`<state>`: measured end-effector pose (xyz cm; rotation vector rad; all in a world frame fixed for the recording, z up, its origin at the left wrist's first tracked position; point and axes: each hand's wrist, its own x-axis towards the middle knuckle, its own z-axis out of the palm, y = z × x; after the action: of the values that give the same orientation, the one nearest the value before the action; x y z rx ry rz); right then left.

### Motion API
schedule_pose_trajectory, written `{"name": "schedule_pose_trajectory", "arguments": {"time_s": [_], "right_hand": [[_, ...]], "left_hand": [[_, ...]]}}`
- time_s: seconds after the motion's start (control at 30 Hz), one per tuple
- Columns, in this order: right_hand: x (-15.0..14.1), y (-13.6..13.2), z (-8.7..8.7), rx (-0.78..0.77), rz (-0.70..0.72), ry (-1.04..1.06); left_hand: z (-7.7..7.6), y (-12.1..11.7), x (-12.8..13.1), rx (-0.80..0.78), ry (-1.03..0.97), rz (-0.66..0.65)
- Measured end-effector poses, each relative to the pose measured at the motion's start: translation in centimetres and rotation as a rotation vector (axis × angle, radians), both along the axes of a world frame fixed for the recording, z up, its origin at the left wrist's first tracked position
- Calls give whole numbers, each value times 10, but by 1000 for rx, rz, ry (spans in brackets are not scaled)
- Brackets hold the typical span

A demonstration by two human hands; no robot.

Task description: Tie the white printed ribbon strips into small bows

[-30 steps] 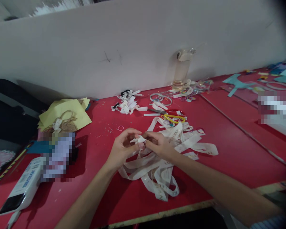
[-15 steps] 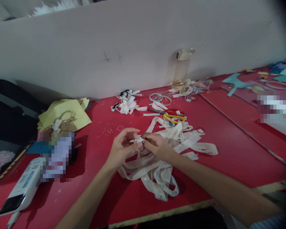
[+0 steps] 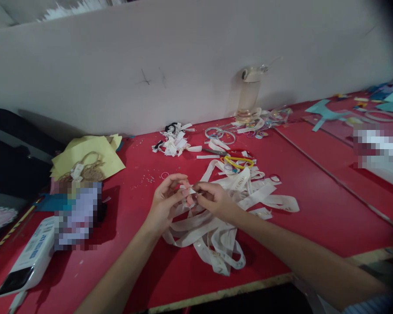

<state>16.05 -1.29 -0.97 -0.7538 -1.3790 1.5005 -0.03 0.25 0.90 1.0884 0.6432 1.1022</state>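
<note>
Over the near middle of the table, my left hand [image 3: 166,198] and my right hand [image 3: 216,199] meet fingertip to fingertip. Both pinch a small piece of white ribbon [image 3: 191,191], mostly covered by the fingers; how it is folded or tied cannot be made out. Below and to the right lies a loose heap of white printed ribbon [image 3: 221,235], with gold lettering on some strips. A pair of scissors [image 3: 218,152] rests beyond the hands, beside a yellow ring-shaped handle or band [image 3: 239,163]. Near my left hand is a small pink elastic band [image 3: 165,175].
White ribbon bows or knots [image 3: 174,141] are piled toward the wall. A bottle [image 3: 249,93] stands behind clear bands and small bits. At left lie yellow paper sheets [image 3: 101,152] and a white power bank [image 3: 31,257] with a cable. Teal scraps [image 3: 327,112] lie far right.
The left fingers have shifted around the white ribbon piece, which shows less now between the hands. The right hand has barely moved. The heap and other items stay put.
</note>
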Motion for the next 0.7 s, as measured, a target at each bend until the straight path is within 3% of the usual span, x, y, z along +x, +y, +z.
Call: {"name": "schedule_pose_trajectory", "arguments": {"time_s": [0.17, 0.5, 0.7], "right_hand": [[2, 3, 2, -63, 49, 134], [2, 7, -9, -148, -8, 163], [3, 7, -8, -157, 36, 204]], "left_hand": [[1, 0, -1, -34, -52, 28], [0, 0, -2, -120, -108, 16], [1, 0, -3, -136, -103, 22]]}}
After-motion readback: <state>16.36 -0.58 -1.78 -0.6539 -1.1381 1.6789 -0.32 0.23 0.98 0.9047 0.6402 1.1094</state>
